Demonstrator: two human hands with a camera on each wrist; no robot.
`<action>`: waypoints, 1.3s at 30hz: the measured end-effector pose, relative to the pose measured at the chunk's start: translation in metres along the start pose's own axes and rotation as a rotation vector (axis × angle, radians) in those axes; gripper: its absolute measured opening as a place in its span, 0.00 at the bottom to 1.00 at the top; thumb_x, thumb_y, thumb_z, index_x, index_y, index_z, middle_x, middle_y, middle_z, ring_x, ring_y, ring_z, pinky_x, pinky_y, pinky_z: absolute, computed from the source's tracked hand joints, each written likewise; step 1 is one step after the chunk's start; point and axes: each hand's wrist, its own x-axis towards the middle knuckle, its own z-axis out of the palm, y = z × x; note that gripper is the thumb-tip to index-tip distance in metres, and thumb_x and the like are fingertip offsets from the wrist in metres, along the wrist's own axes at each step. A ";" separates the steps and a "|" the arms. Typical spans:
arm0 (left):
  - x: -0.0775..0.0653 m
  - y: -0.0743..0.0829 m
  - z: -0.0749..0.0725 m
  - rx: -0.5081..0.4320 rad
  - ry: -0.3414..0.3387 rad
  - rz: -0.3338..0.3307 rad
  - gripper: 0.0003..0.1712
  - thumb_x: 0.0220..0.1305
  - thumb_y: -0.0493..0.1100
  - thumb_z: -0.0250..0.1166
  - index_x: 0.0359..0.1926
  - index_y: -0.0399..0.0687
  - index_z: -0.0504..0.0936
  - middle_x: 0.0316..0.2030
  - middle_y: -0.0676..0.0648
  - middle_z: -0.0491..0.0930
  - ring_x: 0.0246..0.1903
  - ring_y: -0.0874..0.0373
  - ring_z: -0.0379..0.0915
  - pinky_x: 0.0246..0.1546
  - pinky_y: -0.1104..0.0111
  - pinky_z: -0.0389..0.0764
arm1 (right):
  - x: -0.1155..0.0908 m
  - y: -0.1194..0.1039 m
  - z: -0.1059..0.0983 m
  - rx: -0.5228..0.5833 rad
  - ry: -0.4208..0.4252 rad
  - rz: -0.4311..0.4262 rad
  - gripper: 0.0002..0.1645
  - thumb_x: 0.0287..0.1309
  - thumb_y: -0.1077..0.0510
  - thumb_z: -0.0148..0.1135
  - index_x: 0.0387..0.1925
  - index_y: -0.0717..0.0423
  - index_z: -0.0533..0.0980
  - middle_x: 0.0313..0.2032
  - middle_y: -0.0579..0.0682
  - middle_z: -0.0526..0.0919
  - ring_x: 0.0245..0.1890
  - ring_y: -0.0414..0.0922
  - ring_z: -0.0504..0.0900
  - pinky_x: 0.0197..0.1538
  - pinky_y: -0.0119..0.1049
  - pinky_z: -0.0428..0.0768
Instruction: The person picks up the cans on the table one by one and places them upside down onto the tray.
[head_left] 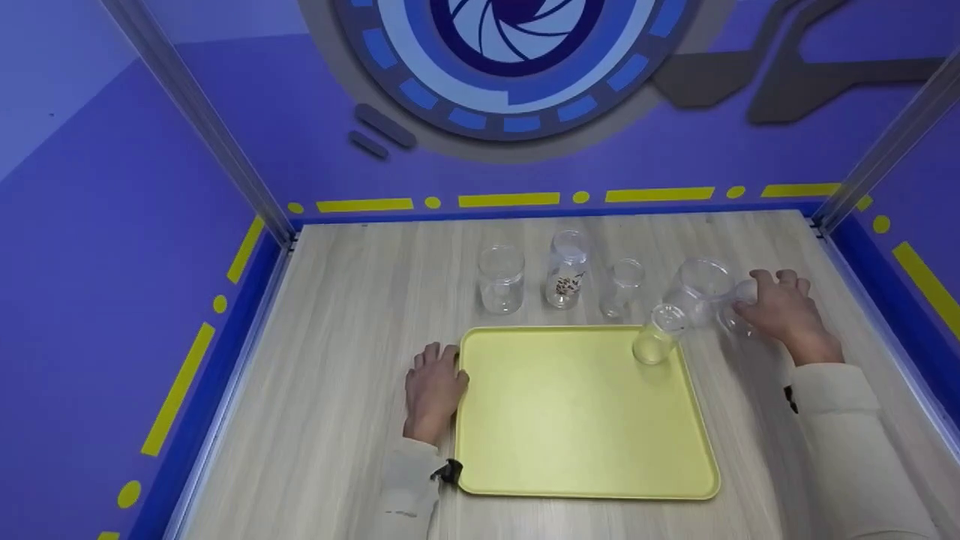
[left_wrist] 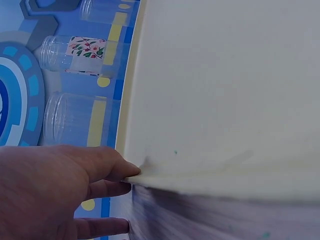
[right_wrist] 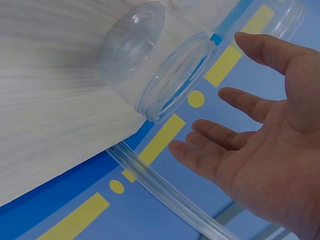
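Left hand: thumb over the rim and fingers under it; this left hand (head_left: 433, 390) pinches the yellow tray (head_left: 570, 420) at its edge.
Tray: lies to the right of the left hand and in front of the right hand, on the wood-grain table (head_left: 330, 360); whether the pinched edge is lifted cannot be told.
Right hand: the right hand (head_left: 784, 311) is released, fingers parted and loosely bent, a gap showing between them and a wide-mouthed clear jar (right_wrist: 155, 65).
Clear containers: beyond the left hand, running toward the right, are a plain jar (head_left: 502, 279), a flower-printed jar (head_left: 566, 274), a slim tumbler (head_left: 622, 289) and a wide jar (head_left: 699, 292).
Tray-corner container: a small clear container (head_left: 658, 336) stands at the tray's far corner, just left of the right hand.
Tipping risk: a tug or tilt from the left hand could topple that corner container, likely against the wide jar.
Knocking risk: a sideways sweep of the right hand could bump the crowded clear pieces, since their transparent edges are easy to misjudge.
Hard to see: a clear vessel (head_left: 737, 319) beneath the right hand is partly covered, its shape uncertain; the left wrist view cuts off most of the tray.
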 end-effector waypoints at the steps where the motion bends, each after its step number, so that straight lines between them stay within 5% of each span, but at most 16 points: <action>1: 0.000 0.000 0.000 0.001 0.003 0.001 0.23 0.71 0.44 0.66 0.64 0.44 0.81 0.61 0.38 0.74 0.59 0.38 0.70 0.49 0.43 0.79 | 0.000 0.000 0.000 0.000 -0.003 0.003 0.43 0.70 0.55 0.61 0.71 0.80 0.56 0.66 0.89 0.50 0.64 0.82 0.50 0.58 0.79 0.63; 39: 0.000 -0.001 0.000 -0.016 0.014 0.010 0.22 0.71 0.43 0.67 0.63 0.44 0.81 0.60 0.37 0.74 0.57 0.39 0.71 0.47 0.45 0.78 | 0.011 0.013 0.010 0.023 -0.061 0.047 0.45 0.71 0.52 0.58 0.74 0.79 0.55 0.68 0.88 0.48 0.65 0.81 0.50 0.59 0.77 0.65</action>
